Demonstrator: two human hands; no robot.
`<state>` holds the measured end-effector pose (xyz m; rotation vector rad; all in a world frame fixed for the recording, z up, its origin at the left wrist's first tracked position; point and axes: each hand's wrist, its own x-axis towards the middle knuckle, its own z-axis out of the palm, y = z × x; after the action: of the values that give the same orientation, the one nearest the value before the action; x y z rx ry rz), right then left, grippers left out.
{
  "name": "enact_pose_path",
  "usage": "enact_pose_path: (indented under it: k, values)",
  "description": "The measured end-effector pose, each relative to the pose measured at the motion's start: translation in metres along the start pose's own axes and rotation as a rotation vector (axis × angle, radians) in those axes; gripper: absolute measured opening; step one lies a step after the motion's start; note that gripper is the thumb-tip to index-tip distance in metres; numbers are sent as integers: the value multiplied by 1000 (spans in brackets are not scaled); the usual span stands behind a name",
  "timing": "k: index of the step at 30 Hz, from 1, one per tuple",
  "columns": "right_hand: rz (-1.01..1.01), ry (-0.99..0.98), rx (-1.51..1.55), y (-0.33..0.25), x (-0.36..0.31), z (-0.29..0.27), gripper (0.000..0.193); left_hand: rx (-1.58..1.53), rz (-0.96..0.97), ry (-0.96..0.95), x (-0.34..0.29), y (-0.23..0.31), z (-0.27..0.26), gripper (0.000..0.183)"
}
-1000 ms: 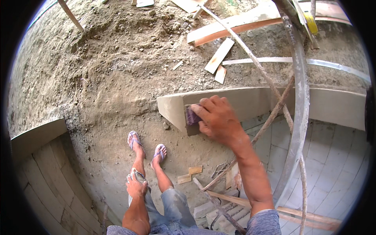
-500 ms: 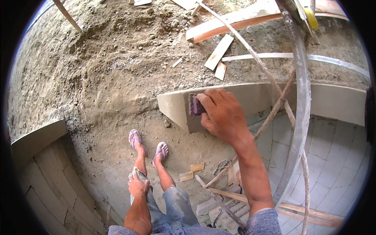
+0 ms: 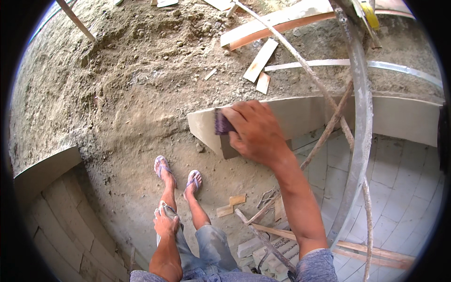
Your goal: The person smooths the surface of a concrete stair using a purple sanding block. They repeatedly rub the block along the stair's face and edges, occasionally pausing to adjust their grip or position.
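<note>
In my right hand (image 3: 257, 134) is a purple, rough-textured block that looks like a sponge (image 3: 221, 123), gripped between thumb and fingers. The sponge presses against the smooth grey plaster near the end of a low wall (image 3: 300, 110). My fingers cover much of the sponge. My left hand (image 3: 165, 224) rests over the left leg of my grey-blue shorts (image 3: 181, 246), just above the knee, thumb and fingers apart around the thigh. White frayed threads hang at the shorts' hem beside it.
Leaning poles (image 3: 331, 129) and a curved grey metal bar (image 3: 361, 113) cross on the right, near my right forearm. White block walling (image 3: 394, 178) lies below the plastered strip. Another plastered wall (image 3: 49, 164) stands left. Boards (image 3: 260, 60) lie on rough soil beyond.
My right hand has slid left along the wall with the sponge, close to the wall's corner. My left hand stays on my leg.
</note>
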<state>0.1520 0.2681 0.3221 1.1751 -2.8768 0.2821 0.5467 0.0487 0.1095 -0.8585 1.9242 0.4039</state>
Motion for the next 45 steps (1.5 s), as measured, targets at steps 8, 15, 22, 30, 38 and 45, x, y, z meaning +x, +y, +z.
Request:
enact_pose_path:
  k: [8,15,22,30,38,45]
  values:
    - [136,-85,-66,32,-61,-11,48,5,-27,-11,-1,0,3,90]
    - [11,-10,92,14,-3,13,54,23,-1,-9,-3,4,-2,90]
    - [18,-201,81,10,-100,-1,54,24,-38,-28,-5,4,1,90]
    - [85,-13,161,-4,-69,6,53,62,10,-5,0,1,5,91]
    - [660,218,46,51,-131,17,39,79,29,-7,0,2,7,90]
    - [564,316,288,-53,-80,43,48,98,43,-24,1,8,2,91]
